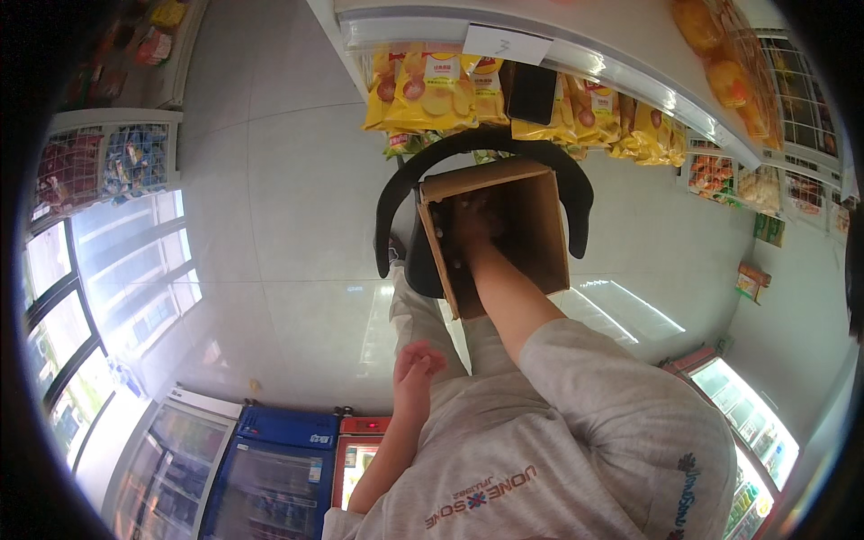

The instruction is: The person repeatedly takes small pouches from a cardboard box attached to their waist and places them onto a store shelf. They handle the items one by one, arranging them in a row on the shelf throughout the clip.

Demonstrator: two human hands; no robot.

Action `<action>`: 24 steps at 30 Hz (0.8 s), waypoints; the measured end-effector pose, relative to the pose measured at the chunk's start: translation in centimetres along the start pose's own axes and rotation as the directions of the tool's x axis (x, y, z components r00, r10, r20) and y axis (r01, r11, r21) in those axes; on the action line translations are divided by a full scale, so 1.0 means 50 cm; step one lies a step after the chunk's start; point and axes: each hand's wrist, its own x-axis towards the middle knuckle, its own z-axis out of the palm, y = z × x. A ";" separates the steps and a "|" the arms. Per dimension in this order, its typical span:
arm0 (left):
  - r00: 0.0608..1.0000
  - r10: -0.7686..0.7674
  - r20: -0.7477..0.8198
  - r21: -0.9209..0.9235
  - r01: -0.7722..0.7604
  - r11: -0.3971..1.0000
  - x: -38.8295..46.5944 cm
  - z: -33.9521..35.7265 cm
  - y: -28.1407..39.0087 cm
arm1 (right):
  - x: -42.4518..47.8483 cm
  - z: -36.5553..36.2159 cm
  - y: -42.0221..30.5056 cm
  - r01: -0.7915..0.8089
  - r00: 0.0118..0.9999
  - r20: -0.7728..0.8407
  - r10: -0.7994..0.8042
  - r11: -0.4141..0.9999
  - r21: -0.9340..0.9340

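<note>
An open cardboard box (496, 175) rests on a black chair (395, 196) whose curved backrest wraps around its far side. My right hand (476, 223) reaches deep inside the box, towards its left wall. Shadow hides the fingers and whatever they touch. A few small pale spots show along the box's inner left side, too dim to name. Held in front of my trousers, my left hand (418, 361) has its fingers curled in, with nothing visible in it.
Beyond the chair, yellow potato chip bags (432, 94) fill a shelf (607, 57); a black phone-like rectangle (532, 94) lies against them. Wire baskets of packets (135, 155) stand left. Behind me are a blue display fridge (270, 472) and a lit red-framed fridge (742, 432).
</note>
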 end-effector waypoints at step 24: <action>0.999 0.031 0.030 0.046 -0.032 0.998 0.014 0.005 -0.015 | 0.042 -0.060 0.111 0.181 0.983 -0.089 -0.158 0.903 0.389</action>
